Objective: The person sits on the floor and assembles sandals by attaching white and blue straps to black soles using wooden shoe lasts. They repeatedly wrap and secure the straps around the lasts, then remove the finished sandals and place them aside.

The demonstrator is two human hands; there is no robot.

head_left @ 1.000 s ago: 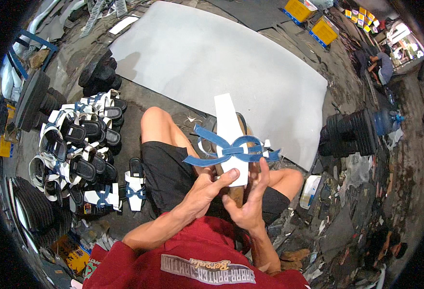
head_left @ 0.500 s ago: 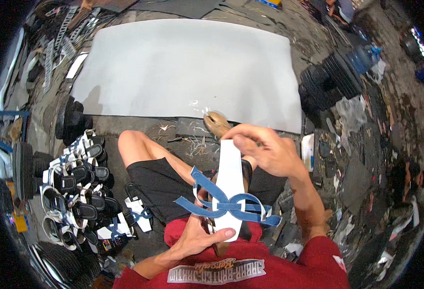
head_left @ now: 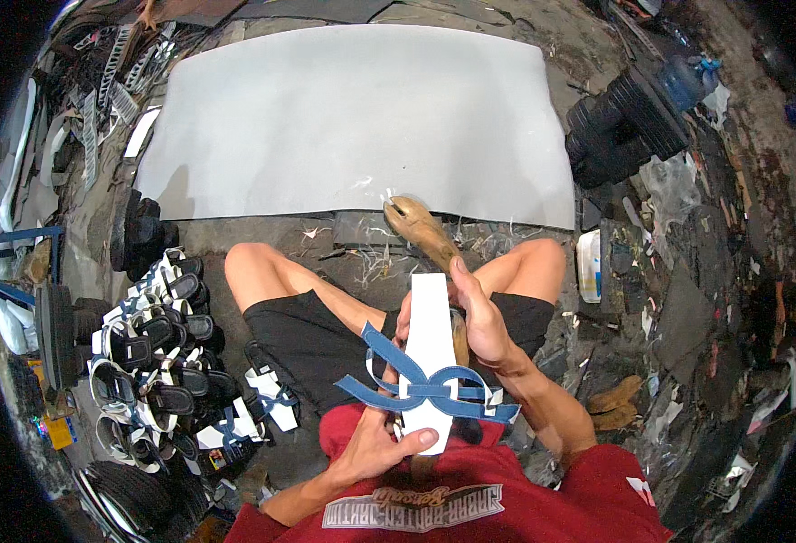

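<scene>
A white sandal sole [head_left: 428,339] with blue straps [head_left: 431,391] crossing it stands in front of my body, its narrow end pointing away. My left hand [head_left: 375,448] is closed on its near end, the thumb pressed flat on the white face. My right hand [head_left: 481,328] wraps its upper right side, thumb pointing up; fingertips show at the left edge. The strap ends stick out loose on both sides. Behind the sole part of a brown foot form shows, mostly hidden. A brown wooden shoe last [head_left: 421,231] lies beyond, between my knees.
A large whitish sheet [head_left: 353,127] spreads across the floor ahead. Many strapped sandals [head_left: 149,348] are heaped at my left, with black sole stacks [head_left: 131,235] near them. More black soles [head_left: 624,127] are piled at the far right, with scraps [head_left: 678,317] strewn below.
My right hand has moved from above the sole's far end down to its right side and closed around it. My left hand keeps its hold.
</scene>
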